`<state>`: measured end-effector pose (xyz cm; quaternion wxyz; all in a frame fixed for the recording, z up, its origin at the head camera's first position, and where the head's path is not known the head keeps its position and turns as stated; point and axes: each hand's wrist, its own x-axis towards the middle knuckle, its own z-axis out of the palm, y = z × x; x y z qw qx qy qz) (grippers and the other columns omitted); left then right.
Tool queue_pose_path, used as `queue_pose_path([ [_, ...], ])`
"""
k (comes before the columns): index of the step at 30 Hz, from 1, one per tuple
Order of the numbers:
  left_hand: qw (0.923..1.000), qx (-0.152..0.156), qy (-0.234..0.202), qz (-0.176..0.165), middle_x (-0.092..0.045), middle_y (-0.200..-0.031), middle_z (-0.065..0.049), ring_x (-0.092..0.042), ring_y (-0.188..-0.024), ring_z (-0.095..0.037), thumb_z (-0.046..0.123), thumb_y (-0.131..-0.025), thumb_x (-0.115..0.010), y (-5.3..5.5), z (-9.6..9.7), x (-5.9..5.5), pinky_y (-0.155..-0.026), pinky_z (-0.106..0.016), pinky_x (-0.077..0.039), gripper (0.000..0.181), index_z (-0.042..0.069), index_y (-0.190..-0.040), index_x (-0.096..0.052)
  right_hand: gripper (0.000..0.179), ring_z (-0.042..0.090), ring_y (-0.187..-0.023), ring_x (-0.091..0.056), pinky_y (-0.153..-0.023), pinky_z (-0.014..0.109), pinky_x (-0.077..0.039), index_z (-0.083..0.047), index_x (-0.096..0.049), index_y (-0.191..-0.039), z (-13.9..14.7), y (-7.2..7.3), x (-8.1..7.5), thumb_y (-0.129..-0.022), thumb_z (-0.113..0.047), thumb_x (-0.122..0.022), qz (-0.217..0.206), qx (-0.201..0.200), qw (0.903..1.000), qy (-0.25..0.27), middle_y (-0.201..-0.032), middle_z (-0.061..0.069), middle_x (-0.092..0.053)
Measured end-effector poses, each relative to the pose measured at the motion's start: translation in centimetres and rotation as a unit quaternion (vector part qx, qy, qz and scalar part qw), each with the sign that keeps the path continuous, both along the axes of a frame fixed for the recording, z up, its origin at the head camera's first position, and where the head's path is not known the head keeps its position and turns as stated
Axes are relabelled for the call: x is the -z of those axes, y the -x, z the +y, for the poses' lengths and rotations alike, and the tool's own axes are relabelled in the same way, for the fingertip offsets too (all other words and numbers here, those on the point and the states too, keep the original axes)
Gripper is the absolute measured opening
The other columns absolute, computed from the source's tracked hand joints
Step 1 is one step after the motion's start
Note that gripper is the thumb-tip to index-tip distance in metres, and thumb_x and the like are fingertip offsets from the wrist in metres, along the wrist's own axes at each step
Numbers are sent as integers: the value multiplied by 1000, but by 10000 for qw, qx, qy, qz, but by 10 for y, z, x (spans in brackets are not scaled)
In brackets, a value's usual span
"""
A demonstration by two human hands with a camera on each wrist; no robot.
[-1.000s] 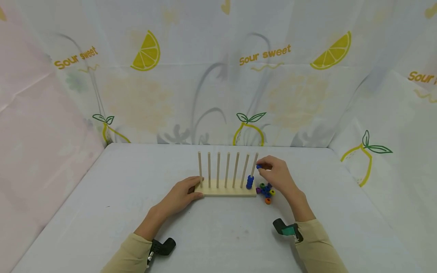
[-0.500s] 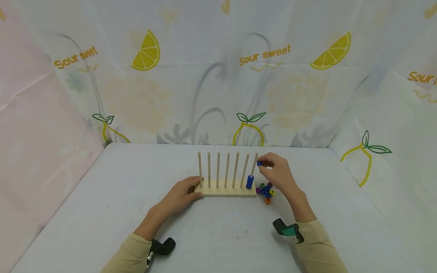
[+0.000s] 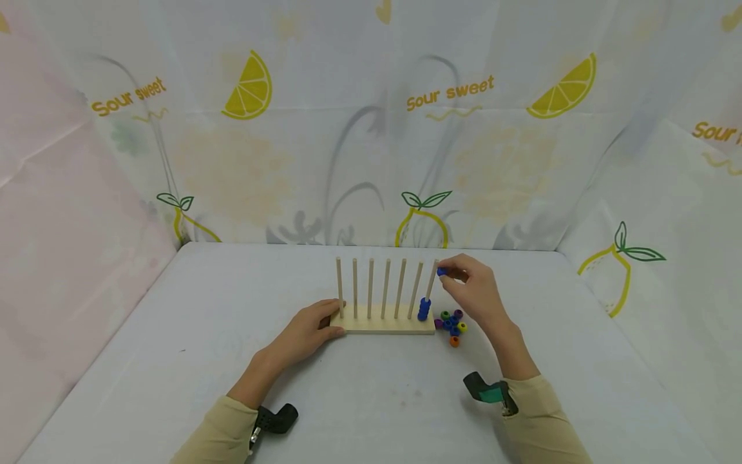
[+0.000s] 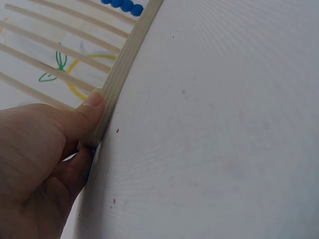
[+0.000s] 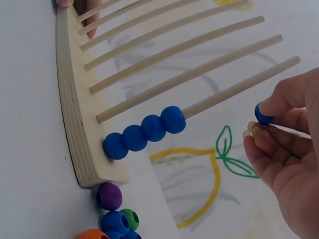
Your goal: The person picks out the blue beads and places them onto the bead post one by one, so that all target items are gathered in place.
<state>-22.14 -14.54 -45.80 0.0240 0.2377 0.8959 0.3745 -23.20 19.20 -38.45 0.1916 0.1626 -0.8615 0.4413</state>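
A pale wooden base [image 3: 377, 327] with a row of several upright pegs [image 3: 371, 289] stands on the table. Stacked low on the rightmost peg are several blue beads [image 5: 153, 128]. My left hand [image 3: 306, 330] grips the base's left end, its thumb [image 4: 93, 102] along the front edge and fingers behind. Between thumb and fingertips, my right hand [image 3: 476, 293] pinches a single blue bead [image 5: 262, 115]. That bead is beside the upper part of the rightmost peg, apart from it in the right wrist view.
Just right of the base lies a cluster of loose beads, among them an orange bead [image 3: 455, 341], a purple bead [image 5: 109, 196], a green bead [image 5: 130, 218] and a yellow bead [image 3: 462, 327]. Behind the white table [image 3: 243, 290] hangs a lemon-print cloth [image 3: 324, 161].
My right hand has risen slightly with the blue bead, up along the rightmost peg toward its top. The left hand and the wooden base have stayed put.
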Motion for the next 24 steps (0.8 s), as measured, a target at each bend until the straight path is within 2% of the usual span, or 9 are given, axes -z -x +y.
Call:
queue_pose_path([
  [4, 10000, -27, 19, -19, -52, -148, -12, -45, -141, -31, 23, -92, -71, 0, 0, 0, -115, -47, -40, 58, 5, -144, -52, 19, 18, -91, -64, -87, 13, -55, -5, -72, -106, -2, -4, -5, -88, 1, -68, 104, 12, 9999, 31, -105, 10, -70],
  [7, 10000, -23, 28, 21, -53, -148, -11, -46, -141, -30, 23, -92, -72, 0, 0, 1, -115, -47, -41, 57, 5, -143, -53, 19, 15, -89, -63, -84, 5, -50, -6, -72, -105, -3, -6, -8, -88, 1, -68, 238, 4, 9997, 50, -102, 8, -69],
  [17, 10000, -48, 0, -13, -53, -148, -11, -46, -141, -30, 23, -92, -72, 0, 0, 0, -115, -47, -40, 58, 6, -144, -52, 23, 18, -89, -63, -85, 4, -50, -5, -73, -108, -5, -9, -15, -87, 5, -67, 687, -100, 9970, 332, -102, 9, -70],
  [24, 10000, -2, -15, 45, -53, -147, -11, -46, -141, -30, 23, -92, -71, 0, 0, -1, -115, -47, -40, 58, 6, -144, -52, 20, 4, -88, -59, -86, 6, -51, -1, -72, -108, -7, -11, -20, -90, 5, -65, 909, -177, 9941, 561, -101, 11, -68],
])
